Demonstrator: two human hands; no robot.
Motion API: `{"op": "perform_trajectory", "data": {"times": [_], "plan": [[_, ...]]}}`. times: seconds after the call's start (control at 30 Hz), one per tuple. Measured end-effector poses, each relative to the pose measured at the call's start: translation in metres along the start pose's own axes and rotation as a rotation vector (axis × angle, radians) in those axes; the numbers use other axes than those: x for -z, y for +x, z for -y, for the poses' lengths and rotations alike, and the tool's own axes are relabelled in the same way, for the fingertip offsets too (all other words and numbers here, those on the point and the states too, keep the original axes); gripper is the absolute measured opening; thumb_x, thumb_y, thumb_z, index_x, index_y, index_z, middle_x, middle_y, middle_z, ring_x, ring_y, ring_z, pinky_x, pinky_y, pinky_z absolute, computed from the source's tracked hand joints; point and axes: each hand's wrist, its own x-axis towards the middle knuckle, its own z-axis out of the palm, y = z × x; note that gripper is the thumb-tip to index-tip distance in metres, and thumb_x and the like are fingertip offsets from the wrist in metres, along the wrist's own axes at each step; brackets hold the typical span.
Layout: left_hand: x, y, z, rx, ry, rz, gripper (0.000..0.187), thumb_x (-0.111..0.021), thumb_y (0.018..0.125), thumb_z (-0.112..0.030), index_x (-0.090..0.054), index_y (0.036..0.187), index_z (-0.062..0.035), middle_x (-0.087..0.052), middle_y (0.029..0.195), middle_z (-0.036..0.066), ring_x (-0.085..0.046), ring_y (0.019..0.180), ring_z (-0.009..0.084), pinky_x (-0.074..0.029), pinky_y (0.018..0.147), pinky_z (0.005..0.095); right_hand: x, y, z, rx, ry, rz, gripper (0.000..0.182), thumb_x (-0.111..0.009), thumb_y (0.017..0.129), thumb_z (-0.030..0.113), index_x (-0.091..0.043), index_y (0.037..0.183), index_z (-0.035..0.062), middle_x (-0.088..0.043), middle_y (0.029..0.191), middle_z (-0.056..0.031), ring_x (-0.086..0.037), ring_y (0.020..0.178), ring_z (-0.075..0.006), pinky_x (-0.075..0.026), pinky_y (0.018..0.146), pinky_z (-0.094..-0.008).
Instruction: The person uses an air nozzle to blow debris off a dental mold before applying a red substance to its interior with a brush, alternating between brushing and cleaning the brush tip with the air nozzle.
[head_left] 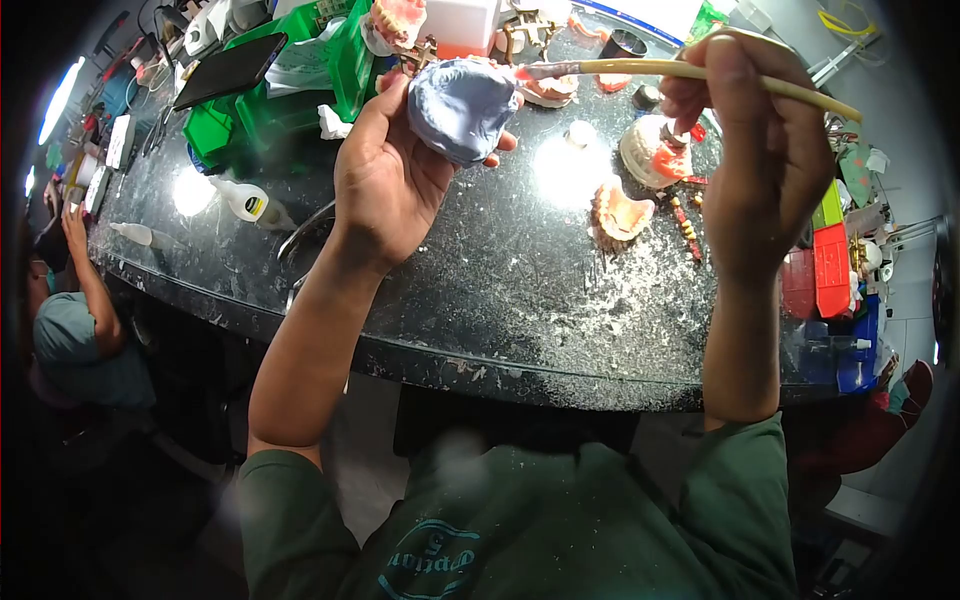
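My left hand (388, 190) is raised over the bench with its fingers wrapped round a blue-grey dental cast (462, 112), hollow side up. A long, pale-handled brush (635, 67) is pinched in my right hand (750, 150) and lies almost level. Its reddish-tinted bristles are right at the right rim of the cast. Behind the cast are a pink-and-white dental model (398, 20) and a container of pinkish liquid (468, 30). Close to my right hand sit another plaster model with red wax (656, 152) and a horseshoe-shaped denture base (622, 212).
White plaster crumbs litter the dark bench (470, 275). Green bins (290, 100) with a phone (230, 70) on top stand at the left, near a squeeze bottle (240, 198). Red bins (832, 270) stand at the right. Another person (85, 330) sits far left.
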Motion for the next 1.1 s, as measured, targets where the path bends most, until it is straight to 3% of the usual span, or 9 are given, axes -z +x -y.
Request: {"op": "perform_trajectory", "data": {"times": [0.23,0.33,0.53,0.7,0.83,0.93,1.1], "plan": [[0.000,0.000,0.002,-0.015,-0.035,-0.001,0.040,-0.025,0.100,-0.027,-0.045,0.121,0.0017,-0.062,0.112,0.019,-0.064,0.097,0.0332,-0.051,0.088,0.0389,-0.002,0.000,-0.004,0.028,-0.037,-0.030,0.015,-0.052,0.094,0.005,-0.059,0.095,-0.0081,-0.064,0.082,-0.0132,-0.062,0.064,-0.0141,-0.049,0.055,-0.0247],[0.004,0.001,0.006,-0.119,0.145,0.058,0.050,-0.025,0.099,-0.028,-0.045,0.123,0.0097,-0.059,0.116,0.022,-0.062,0.101,0.0327,-0.049,0.089,0.0381,-0.004,-0.001,-0.004,0.041,-0.003,-0.039,0.015,-0.052,0.094,0.005,-0.059,0.095,-0.0079,-0.064,0.083,-0.0132,-0.062,0.064,-0.0141,-0.050,0.055,-0.0246],[-0.001,-0.001,0.015,-0.184,0.152,-0.061,0.047,-0.027,0.099,-0.028,-0.042,0.127,0.0076,-0.059,0.118,0.018,-0.061,0.104,0.0294,-0.044,0.097,0.0378,-0.013,-0.006,0.015,0.028,-0.052,-0.031,0.016,-0.051,0.094,0.007,-0.058,0.096,-0.0074,-0.063,0.079,-0.0127,-0.061,0.063,-0.0135,-0.050,0.056,-0.0246],[-0.002,-0.001,0.015,-0.132,0.193,0.027,0.048,-0.028,0.099,-0.029,-0.042,0.128,0.0068,-0.057,0.121,0.018,-0.059,0.108,0.0300,-0.045,0.095,0.0380,-0.012,-0.002,0.018,0.154,0.054,-0.001,0.016,-0.050,0.095,0.006,-0.058,0.096,-0.0075,-0.063,0.077,-0.0131,-0.059,0.062,-0.0131,-0.049,0.055,-0.0238],[-0.006,-0.002,0.013,-0.141,0.139,0.023,0.050,-0.027,0.099,-0.030,-0.041,0.129,0.0069,-0.056,0.122,0.018,-0.059,0.107,0.0315,-0.045,0.094,0.0387,-0.004,-0.004,0.006,0.090,-0.014,-0.068,0.015,-0.049,0.095,0.005,-0.057,0.098,-0.0078,-0.063,0.077,-0.0134,-0.060,0.062,-0.0133,-0.049,0.054,-0.0238],[-0.006,-0.003,0.015,-0.127,0.165,0.068,0.051,-0.026,0.099,-0.030,-0.040,0.131,0.0073,-0.056,0.123,0.019,-0.059,0.107,0.0327,-0.045,0.095,0.0389,-0.013,-0.007,0.011,0.154,-0.014,-0.040,0.014,-0.050,0.094,0.004,-0.057,0.097,-0.0082,-0.063,0.077,-0.0143,-0.060,0.062,-0.0141,-0.050,0.054,-0.0243],[-0.014,-0.006,0.009,-0.034,-0.025,0.072,0.052,-0.025,0.099,-0.030,-0.039,0.132,0.0077,-0.054,0.125,0.020,-0.056,0.111,0.0329,-0.045,0.096,0.0397,-0.013,-0.005,0.012,0.166,0.021,-0.060,0.013,-0.050,0.093,0.002,-0.056,0.096,-0.0093,-0.063,0.077,-0.0159,-0.060,0.061,-0.0151,-0.050,0.054,-0.0250]]}}
